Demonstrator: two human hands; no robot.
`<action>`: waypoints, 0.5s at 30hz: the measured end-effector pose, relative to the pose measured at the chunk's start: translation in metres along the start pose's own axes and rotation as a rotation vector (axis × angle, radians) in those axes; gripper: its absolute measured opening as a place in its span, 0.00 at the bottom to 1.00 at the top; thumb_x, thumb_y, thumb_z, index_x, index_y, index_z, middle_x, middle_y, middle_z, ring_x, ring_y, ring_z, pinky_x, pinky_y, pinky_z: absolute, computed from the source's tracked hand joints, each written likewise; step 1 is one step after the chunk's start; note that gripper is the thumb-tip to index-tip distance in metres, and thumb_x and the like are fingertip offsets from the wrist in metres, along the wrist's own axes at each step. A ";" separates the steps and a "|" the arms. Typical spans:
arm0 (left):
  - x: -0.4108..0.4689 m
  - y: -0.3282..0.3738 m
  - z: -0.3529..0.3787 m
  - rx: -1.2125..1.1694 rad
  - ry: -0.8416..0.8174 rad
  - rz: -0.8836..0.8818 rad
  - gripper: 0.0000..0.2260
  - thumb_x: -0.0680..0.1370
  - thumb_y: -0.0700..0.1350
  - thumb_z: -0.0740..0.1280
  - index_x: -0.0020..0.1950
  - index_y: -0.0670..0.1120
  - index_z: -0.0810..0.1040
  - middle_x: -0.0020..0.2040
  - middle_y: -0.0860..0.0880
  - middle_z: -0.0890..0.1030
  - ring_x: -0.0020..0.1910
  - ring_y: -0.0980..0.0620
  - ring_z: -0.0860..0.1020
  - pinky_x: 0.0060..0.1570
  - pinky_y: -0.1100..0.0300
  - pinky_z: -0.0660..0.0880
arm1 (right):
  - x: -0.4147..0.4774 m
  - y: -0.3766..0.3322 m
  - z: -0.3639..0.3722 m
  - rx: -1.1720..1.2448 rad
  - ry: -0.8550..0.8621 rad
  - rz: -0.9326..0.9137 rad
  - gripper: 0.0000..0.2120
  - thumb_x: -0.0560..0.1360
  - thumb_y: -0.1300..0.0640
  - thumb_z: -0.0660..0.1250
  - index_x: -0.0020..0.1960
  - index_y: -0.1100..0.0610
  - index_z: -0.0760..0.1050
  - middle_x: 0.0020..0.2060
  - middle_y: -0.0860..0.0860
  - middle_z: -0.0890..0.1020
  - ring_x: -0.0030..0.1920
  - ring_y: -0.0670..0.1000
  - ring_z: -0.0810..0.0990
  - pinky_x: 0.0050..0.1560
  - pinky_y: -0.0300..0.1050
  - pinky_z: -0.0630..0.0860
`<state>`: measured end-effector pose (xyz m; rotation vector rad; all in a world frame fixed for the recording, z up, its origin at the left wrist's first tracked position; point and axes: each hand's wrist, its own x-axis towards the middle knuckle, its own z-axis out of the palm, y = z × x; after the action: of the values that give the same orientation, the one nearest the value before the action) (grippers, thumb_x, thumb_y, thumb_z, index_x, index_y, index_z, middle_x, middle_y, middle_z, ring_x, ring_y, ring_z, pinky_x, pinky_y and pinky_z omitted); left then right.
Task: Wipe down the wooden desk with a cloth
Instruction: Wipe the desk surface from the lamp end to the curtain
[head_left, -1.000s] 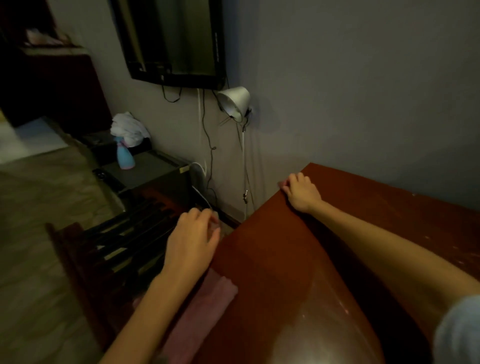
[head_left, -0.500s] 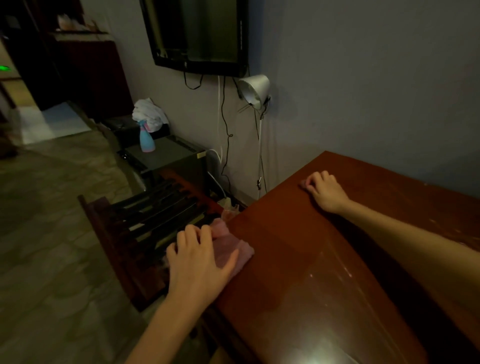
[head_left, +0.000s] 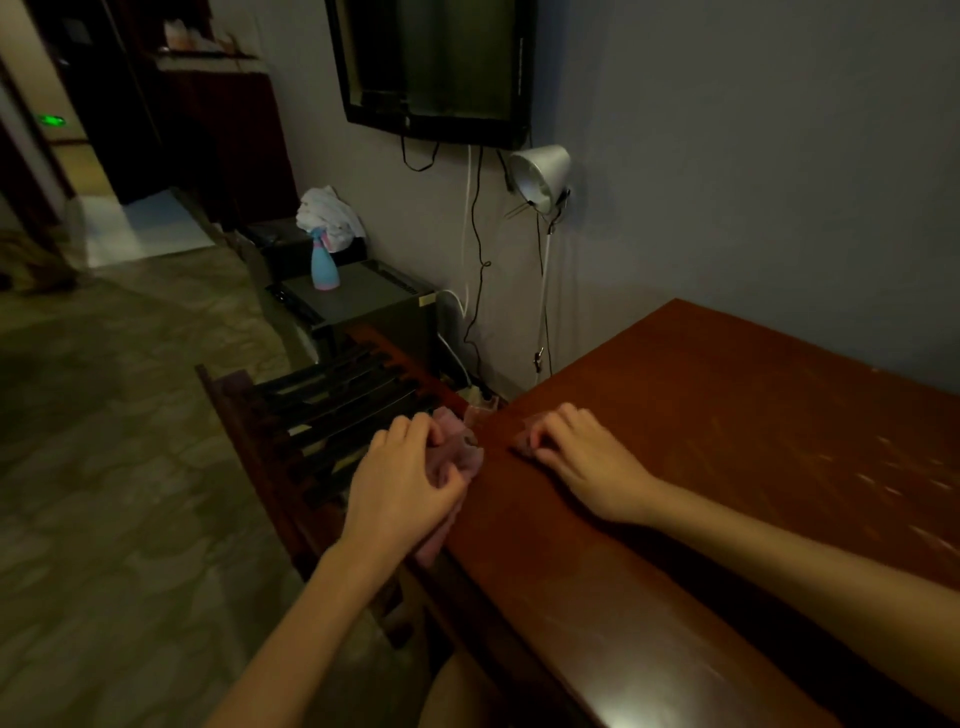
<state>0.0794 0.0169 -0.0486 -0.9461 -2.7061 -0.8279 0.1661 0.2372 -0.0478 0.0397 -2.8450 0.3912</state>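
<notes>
Cloth: We are seeing the pink cloth (head_left: 460, 452) bunching over the left edge of the wooden surface (head_left: 727, 447), with part of it hanging down the side.
Left hand: Our left hand (head_left: 410, 488) is gripping the cloth, its fingers (head_left: 415, 431) curling round it, likely so that we are wiping the edge and side together.
Right hand: Our right hand (head_left: 587, 462) is resting on the surface just beside the cloth, fingers curling and tips pressing down, seemingly bracing us. Something pinkish is showing under the tips, and we cannot tell whether they are pinching anything.
Change: Half a second ago the left hand was lying flat on the cloth; now it is bunching it. The right hand is sitting much nearer the left.
</notes>
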 end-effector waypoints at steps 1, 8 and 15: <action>0.000 -0.003 -0.003 0.006 0.008 0.009 0.12 0.71 0.51 0.67 0.51 0.51 0.70 0.49 0.52 0.72 0.49 0.53 0.72 0.42 0.60 0.70 | -0.001 0.013 -0.005 -0.003 0.002 0.070 0.06 0.81 0.51 0.55 0.56 0.48 0.67 0.56 0.46 0.67 0.56 0.45 0.66 0.57 0.40 0.66; -0.020 -0.028 -0.027 -0.020 0.050 -0.040 0.12 0.73 0.46 0.68 0.51 0.50 0.68 0.48 0.51 0.74 0.46 0.53 0.74 0.41 0.63 0.66 | 0.056 0.034 0.007 -0.177 0.170 0.441 0.12 0.81 0.52 0.55 0.61 0.56 0.68 0.58 0.55 0.71 0.58 0.53 0.69 0.57 0.46 0.69; -0.033 -0.039 -0.042 -0.007 0.104 -0.099 0.12 0.73 0.46 0.68 0.52 0.46 0.70 0.48 0.47 0.75 0.46 0.48 0.76 0.42 0.56 0.71 | 0.018 -0.115 0.046 -0.022 0.019 -0.090 0.08 0.80 0.53 0.57 0.58 0.52 0.68 0.56 0.51 0.68 0.55 0.52 0.68 0.53 0.48 0.68</action>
<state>0.0800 -0.0483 -0.0418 -0.7539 -2.6799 -0.8799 0.1439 0.1148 -0.0554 0.1589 -2.8164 0.3391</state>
